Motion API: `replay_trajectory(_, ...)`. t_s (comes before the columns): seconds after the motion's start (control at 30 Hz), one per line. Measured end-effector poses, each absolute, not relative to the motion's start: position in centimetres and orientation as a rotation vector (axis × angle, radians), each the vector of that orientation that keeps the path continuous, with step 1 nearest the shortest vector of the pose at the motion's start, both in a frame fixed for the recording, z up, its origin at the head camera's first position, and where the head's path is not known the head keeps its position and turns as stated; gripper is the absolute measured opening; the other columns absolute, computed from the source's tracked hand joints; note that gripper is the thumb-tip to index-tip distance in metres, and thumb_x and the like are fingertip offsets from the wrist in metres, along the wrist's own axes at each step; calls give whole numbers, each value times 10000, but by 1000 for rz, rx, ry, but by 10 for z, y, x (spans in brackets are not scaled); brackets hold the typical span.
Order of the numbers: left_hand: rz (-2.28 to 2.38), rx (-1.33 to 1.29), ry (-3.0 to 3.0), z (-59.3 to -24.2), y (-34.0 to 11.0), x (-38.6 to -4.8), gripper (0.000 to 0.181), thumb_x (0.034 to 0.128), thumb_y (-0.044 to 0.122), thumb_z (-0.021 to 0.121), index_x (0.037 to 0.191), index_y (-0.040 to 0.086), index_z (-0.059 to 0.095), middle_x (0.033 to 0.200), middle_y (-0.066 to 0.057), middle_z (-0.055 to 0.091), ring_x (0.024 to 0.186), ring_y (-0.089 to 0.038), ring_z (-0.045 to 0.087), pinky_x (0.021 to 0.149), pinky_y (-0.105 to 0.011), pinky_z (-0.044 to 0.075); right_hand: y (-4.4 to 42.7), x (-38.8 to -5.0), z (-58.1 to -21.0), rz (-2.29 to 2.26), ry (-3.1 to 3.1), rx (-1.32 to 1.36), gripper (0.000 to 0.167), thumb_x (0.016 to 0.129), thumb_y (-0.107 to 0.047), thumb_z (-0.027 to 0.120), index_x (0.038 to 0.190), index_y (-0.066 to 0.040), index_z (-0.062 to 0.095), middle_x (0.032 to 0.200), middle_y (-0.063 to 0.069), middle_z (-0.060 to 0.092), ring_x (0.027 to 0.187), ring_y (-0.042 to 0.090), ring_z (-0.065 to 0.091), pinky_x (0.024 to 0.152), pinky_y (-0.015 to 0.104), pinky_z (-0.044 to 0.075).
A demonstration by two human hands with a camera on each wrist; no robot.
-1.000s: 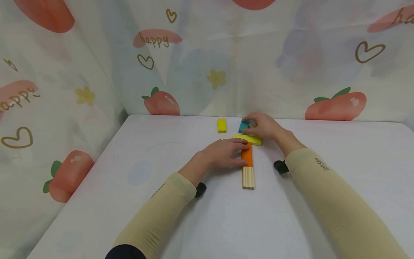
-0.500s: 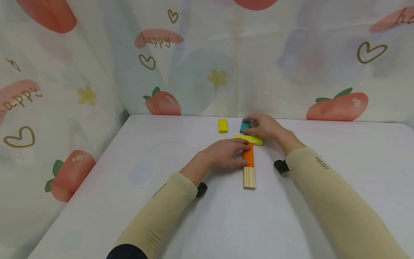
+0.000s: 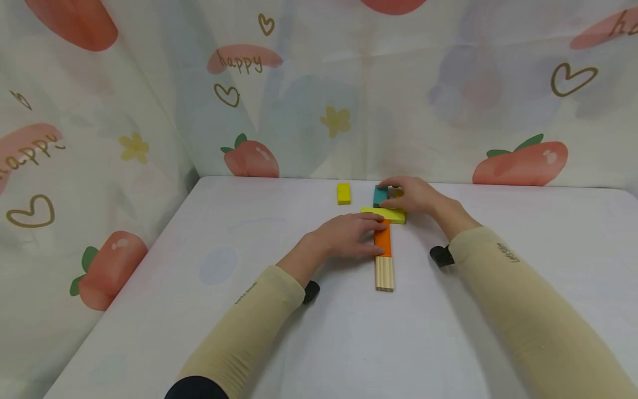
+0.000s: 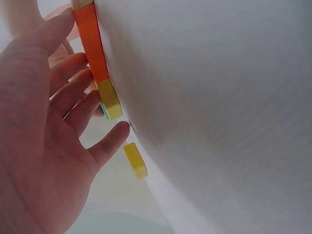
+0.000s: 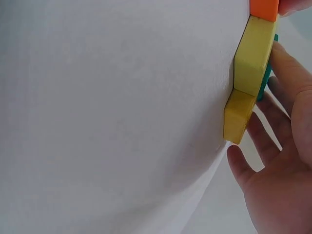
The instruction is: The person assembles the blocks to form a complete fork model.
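Observation:
An orange block (image 3: 382, 241) lies end to end with a plain wooden block (image 3: 384, 274). Across its far end is a long yellow block (image 3: 391, 215), also seen in the right wrist view (image 5: 254, 54). My left hand (image 3: 341, 237) rests with spread, relaxed fingers against the orange block's left side, thumb near its lower end. Beyond the long yellow block, my right hand (image 3: 421, 198) pinches a teal block (image 3: 380, 196) between thumb and forefinger. Partly hidden by that hand, a short yellow block (image 5: 238, 116) adjoins the long one in the right wrist view.
A separate small yellow block (image 3: 344, 194) stands to the left of the teal one, near the back edge of the white table (image 3: 239, 343). Behind the table and along its left side hangs a patterned cloth (image 3: 399, 111).
My right hand has shifted slightly to the right, and the teal block has moved with it. My left hand stays at the orange block.

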State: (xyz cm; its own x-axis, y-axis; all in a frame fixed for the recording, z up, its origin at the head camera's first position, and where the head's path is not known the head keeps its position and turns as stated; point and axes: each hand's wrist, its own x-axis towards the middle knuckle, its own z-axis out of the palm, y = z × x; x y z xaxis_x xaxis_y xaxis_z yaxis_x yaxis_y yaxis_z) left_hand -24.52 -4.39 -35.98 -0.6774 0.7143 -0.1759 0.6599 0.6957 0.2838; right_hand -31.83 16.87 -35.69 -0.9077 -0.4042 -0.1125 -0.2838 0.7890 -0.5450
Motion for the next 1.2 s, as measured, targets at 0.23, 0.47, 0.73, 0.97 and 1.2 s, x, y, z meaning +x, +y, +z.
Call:
replay_trajectory(0.23, 284, 1099, 2639, -361, -44, -246, 597, 998, 472, 600, 1510, 180, 502, 1598, 49, 367, 1441, -128, 352, 1155, -283, 299, 173, -317, -356, -770, 2740, -553, 535, 968, -320, 700, 1420, -73, 558, 1471, 273, 451, 1301, 449, 411, 1107, 635, 302)
replay_trajectory(0.47, 279, 1100, 2641, -360, -43, -245, 598, 997, 476, 601, 1509, 183, 503, 1596, 50, 370, 1443, -122, 347, 1156, -272, 290, 174, -316, -355, -800, 2725, -518, 523, 988, -323, 671, 1434, -84, 540, 1482, 279, 436, 1320, 463, 400, 1101, 648, 304)
replay_trajectory(0.73, 279, 1080, 2642, -359, -43, -245, 600, 995, 481, 603, 1510, 189, 504, 1593, 45, 377, 1437, -127, 360, 1153, -279, 302, 173, -317, -353, -850, 2738, -481, 530, 1014, -327, 630, 1451, -54, 507, 1471, 283, 441, 1332, 470, 395, 1095, 635, 330)
replay_trajectory(0.97, 282, 1085, 2644, -359, -43, -245, 600, 996, 476, 606, 1508, 180, 505, 1594, 41, 377, 1439, -132, 360, 1154, -274, 298, 170, -322, -357, -840, 2744, -497, 520, 1011, -285, 638, 1439, -17, 515, 1395, 258, 505, 1234, 427, 452, 1082, 583, 368)
replay_trajectory(1.2, 289, 1085, 2643, -359, -44, -244, 599, 995, 471, 610, 1506, 177, 506, 1595, 41, 375, 1439, -135, 361, 1155, -272, 293, 170, -324, -361, -811, 2752, -485, 521, 999, -274, 656, 1436, -23, 520, 1379, 249, 512, 1209, 420, 454, 1082, 584, 368)
